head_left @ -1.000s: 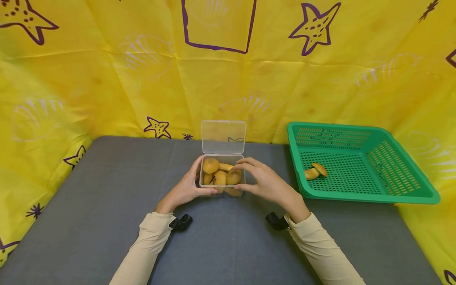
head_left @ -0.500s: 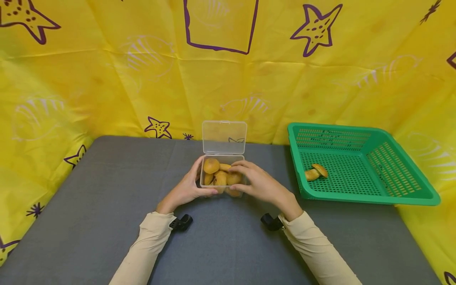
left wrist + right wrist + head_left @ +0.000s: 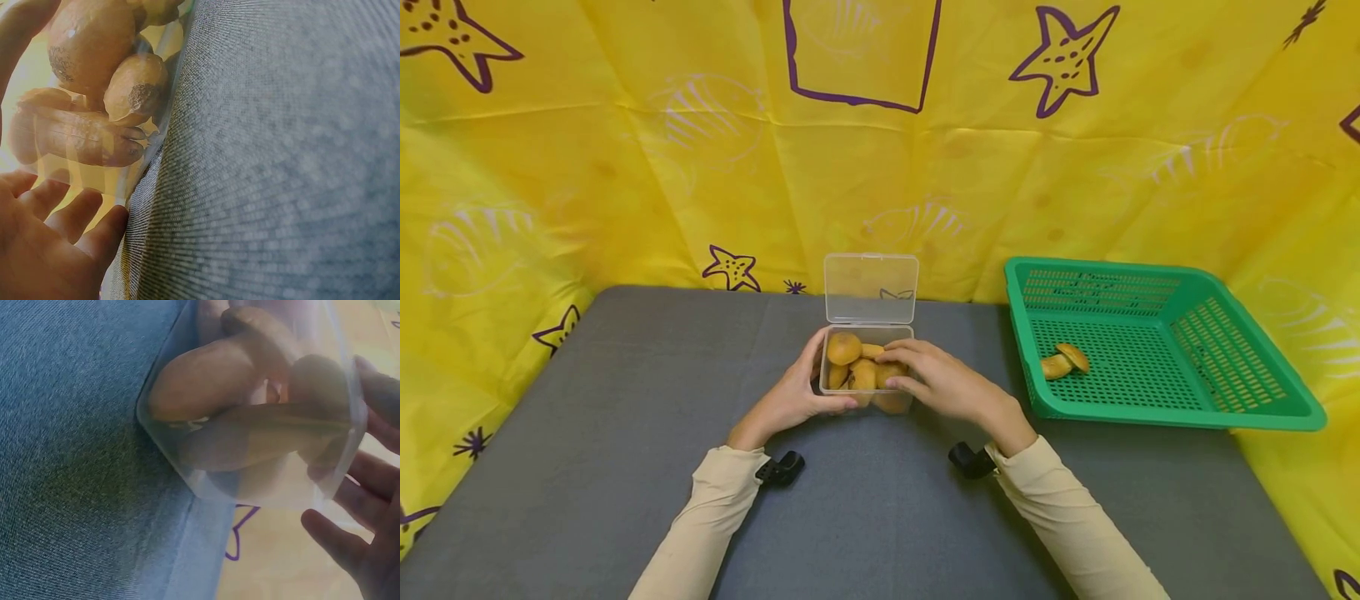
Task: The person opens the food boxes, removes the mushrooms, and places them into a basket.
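A clear plastic box (image 3: 874,392) filled with several brown-capped mushrooms (image 3: 845,349) sits on the grey table, its hinged lid (image 3: 871,287) raised at the back. My left hand (image 3: 790,402) holds the box's left side, thumb along the front wall and fingers around the side. Those fingers (image 3: 75,212) spread behind the wall in the left wrist view. Into the right part of the box reaches my right hand (image 3: 951,385), thumb and fingers bent over a mushroom cap (image 3: 891,371) that they partly hide. In the right wrist view, its little finger (image 3: 334,537) stays outside the box.
At the right stands a green perforated plastic basket (image 3: 1150,417) with one mushroom (image 3: 1065,362) lying near its left wall. A yellow patterned cloth (image 3: 880,167) hangs right behind the grey table (image 3: 850,517). Dark wrist cameras (image 3: 782,469) sit on both wrists.
My right hand has moved left and further over the box, its thumb going from the front right corner to inside the rim. The left hand keeps its hold.
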A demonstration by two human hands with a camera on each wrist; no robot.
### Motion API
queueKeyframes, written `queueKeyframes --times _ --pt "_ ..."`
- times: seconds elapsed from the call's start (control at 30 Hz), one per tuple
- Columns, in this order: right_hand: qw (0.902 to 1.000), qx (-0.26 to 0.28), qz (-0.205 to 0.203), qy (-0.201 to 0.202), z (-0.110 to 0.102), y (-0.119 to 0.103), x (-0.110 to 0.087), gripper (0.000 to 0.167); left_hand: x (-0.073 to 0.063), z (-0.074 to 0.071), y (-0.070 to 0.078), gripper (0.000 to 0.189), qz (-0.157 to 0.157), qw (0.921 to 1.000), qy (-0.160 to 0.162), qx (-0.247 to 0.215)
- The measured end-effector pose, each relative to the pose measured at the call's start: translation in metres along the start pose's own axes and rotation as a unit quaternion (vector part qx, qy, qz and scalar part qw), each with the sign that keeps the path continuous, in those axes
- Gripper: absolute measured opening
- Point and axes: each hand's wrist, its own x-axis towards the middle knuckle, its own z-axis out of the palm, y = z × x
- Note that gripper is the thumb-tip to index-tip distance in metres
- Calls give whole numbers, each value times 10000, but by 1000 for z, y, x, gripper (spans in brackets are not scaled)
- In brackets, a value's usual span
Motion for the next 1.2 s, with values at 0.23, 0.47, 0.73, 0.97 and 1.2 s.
queueKeyframes --times 0.23,0.47,0.73,0.97,1.2 --pt "10000 19 -60 -24 2 3 6 42 1 0 0 114 89 10000 21 -27" --pt "9987 -300 -330 258 4 3 8 34 1 1 1 114 34 10000 22 -39" --pt "9964 81 -289 791 -3 3 5 32 2 0 1 113 -1 10000 13 -59" --pt "9897 221 -330 1373 -11 5 0 30 3 0 -1 113 34 10000 28 -64" --pt "9865 133 -371 1588 -16 9 -8 28 2 0 -1 114 16 10000 33 -27"
